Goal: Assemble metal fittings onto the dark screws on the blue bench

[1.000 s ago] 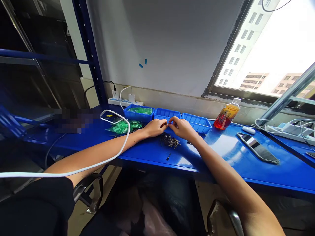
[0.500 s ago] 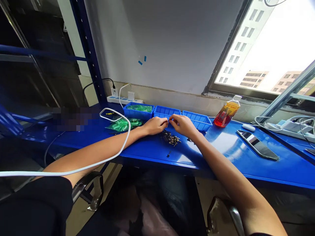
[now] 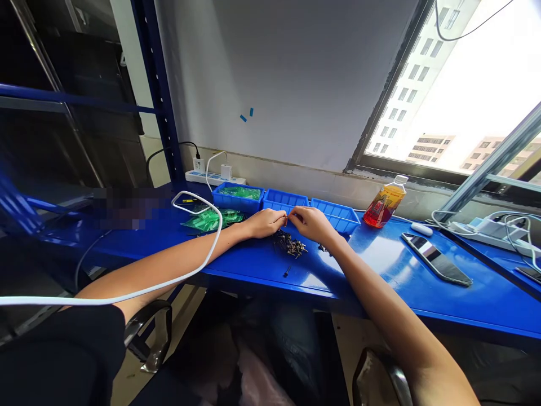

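Observation:
My left hand (image 3: 266,223) and my right hand (image 3: 310,221) meet at the fingertips above the blue table. Both are closed in a pinch, and what lies between the fingers is too small to make out. Just below them is a pile of small dark and brassy screw-like pieces (image 3: 291,246). One such loose piece (image 3: 287,272) lies nearer the table's front edge. A few more dark bits (image 3: 323,248) are partly hidden by my right wrist. Green plastic bags (image 3: 213,219) lie to the left of my left hand.
Behind my hands stand a blue bin with green bags (image 3: 239,203) and two more blue bins (image 3: 285,198), (image 3: 338,215). A drink bottle (image 3: 384,202), a phone (image 3: 437,259) and a power strip (image 3: 492,230) are at the right. A white cable (image 3: 211,254) crosses over my left arm.
The camera view has tilted slightly, so the scene sits a little lower. My hands stay together in a pinch over the pile, with only small finger movement.

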The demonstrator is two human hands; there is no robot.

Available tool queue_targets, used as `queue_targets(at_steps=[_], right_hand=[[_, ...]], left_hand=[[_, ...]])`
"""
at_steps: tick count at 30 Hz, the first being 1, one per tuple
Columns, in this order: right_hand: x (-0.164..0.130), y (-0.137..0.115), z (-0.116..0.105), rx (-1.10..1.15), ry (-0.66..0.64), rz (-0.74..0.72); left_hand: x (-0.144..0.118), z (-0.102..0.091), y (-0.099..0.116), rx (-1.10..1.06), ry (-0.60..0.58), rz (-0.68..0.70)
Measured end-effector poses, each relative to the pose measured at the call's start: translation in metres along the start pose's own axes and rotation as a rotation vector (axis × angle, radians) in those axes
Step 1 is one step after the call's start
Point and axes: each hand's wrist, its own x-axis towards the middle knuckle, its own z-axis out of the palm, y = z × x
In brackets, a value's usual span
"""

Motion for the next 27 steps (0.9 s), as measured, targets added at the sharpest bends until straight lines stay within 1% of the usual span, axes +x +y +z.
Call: queue_targets(at_steps=[5, 8, 15, 27], right_hand=[[-0.0005, 0.0001, -0.0023, 0.006, -0.022, -0.004], [-0.0002, 0.0004, -0.0023, -0.009, -0.043, -0.015], [0.0007, -0.0001, -0.0032, -0.042, -0.101, -0.045], [0.0017, -0.0035, -0.0050, -0.135, -0.206, 0.059]], left_hand=[[0.0003, 0.0001, -0.0017, -0.024, -0.013, 0.032], [0.0007, 0.0005, -0.0029, -0.028, -0.017, 0.025], [0.0015, -0.0003, -0.0020, 0.064, -0.065, 0.021], [0.0019, -0.0013, 0.0020, 0.216, -0.136, -0.013]])
